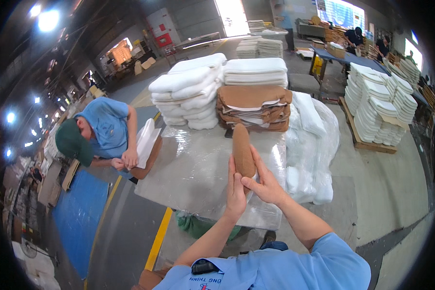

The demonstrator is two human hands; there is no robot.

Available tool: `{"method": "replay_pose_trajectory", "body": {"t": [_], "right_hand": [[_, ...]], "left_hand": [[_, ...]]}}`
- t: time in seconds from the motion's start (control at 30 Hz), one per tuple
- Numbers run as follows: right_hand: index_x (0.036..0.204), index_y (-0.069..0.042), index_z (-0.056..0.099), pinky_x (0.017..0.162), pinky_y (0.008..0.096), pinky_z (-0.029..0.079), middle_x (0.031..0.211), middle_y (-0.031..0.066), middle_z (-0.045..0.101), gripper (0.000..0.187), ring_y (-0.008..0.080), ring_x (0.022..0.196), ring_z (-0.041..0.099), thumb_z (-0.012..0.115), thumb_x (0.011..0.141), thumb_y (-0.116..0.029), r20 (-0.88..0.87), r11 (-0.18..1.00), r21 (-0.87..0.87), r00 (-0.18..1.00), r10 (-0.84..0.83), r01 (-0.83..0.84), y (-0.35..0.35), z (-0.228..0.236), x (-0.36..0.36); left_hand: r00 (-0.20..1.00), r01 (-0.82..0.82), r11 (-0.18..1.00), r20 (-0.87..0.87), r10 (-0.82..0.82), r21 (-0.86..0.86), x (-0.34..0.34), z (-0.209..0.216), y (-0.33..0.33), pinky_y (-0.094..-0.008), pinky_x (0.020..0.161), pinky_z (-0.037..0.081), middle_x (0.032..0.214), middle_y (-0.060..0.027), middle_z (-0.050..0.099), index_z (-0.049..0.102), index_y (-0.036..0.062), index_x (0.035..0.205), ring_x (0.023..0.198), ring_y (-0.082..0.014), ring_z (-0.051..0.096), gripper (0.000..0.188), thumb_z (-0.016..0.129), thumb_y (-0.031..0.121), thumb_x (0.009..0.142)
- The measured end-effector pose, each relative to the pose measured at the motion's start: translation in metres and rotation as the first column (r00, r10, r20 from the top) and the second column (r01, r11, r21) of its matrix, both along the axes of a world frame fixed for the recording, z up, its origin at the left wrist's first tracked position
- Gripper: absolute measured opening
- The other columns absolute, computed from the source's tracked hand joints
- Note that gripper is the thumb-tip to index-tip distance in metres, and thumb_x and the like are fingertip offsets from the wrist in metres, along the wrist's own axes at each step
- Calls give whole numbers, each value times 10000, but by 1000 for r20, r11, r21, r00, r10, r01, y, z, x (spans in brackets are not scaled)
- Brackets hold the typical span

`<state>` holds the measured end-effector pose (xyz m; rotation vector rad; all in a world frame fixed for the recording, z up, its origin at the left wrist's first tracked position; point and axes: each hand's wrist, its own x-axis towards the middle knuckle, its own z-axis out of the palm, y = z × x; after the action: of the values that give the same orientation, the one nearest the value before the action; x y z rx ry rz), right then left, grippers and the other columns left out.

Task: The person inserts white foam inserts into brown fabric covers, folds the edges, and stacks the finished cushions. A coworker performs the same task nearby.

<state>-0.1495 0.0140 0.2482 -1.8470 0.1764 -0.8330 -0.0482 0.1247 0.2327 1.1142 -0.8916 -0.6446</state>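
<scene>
Between my two hands stands a brown fabric-covered pad [244, 153], long and rounded at its far end, tilted up over the table. My left hand [237, 193] presses its left side near the lower end. On its right side my right hand [267, 184] grips it, thumb across the near face. Both hands are closed on the pad, and its lower end is partly hidden by them. Just beyond it lies a stack of brown fabric covers [253, 106] with white edges showing. The plastic-covered table [193, 166] lies under my hands.
White pads [191, 89] are piled at the table's far left, more white pads [255, 72] behind the brown stack. Plastic-wrapped white bundles [311, 150] stand right of the table. At left, a co-worker [104, 128] handles a white pad [146, 145] and brown cover. A loaded pallet [367, 140] is farther right.
</scene>
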Motion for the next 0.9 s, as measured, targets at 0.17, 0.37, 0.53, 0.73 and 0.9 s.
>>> {"method": "replay_pose_trajectory", "body": {"t": [0.17,0.37,0.53,0.73,0.9], "right_hand": [[1678,29,69,1295,437,203,1728,303,144,1041,420,1620,152,698,979,-416,-19,995,-93,999,43,-45,19,12,11],[1679,32,62,1301,457,172,1733,310,106,993,423,1626,116,603,1021,-480,-16,985,-166,999,43,-45,29,8,13],[1678,34,92,1281,555,175,1732,316,88,932,463,1613,129,551,1051,-480,-79,959,-280,997,18,-39,53,7,13],[1645,17,273,1250,606,205,1710,339,121,741,507,1577,193,548,1067,-357,-67,894,-443,997,41,-66,84,1,11],[1520,-28,504,1137,504,416,1562,265,473,578,422,1430,490,636,1014,-277,-235,801,-464,925,300,-378,94,-15,-3]], "left_hand": [[998,3,998,-66,-7,-68,0,18,24,-380,1272,264,1744,-143,165,35,54,1704,1589,-262,239,651,242,366,1172],[999,-47,997,7,47,-62,11,18,40,-364,1259,261,1723,-141,223,93,10,1692,1565,-241,271,644,310,309,1164],[983,-106,985,135,125,-138,16,41,62,-387,1233,330,1651,-162,340,177,-6,1667,1499,-227,380,731,564,215,1088],[959,-282,959,-27,282,-27,20,54,84,-353,1134,452,1491,-142,541,336,-27,1593,1336,-210,561,758,739,22,952],[936,-339,941,-104,337,2,51,40,141,-328,1073,484,1365,-87,627,476,-26,1499,1259,-168,594,653,786,37,927]]}}
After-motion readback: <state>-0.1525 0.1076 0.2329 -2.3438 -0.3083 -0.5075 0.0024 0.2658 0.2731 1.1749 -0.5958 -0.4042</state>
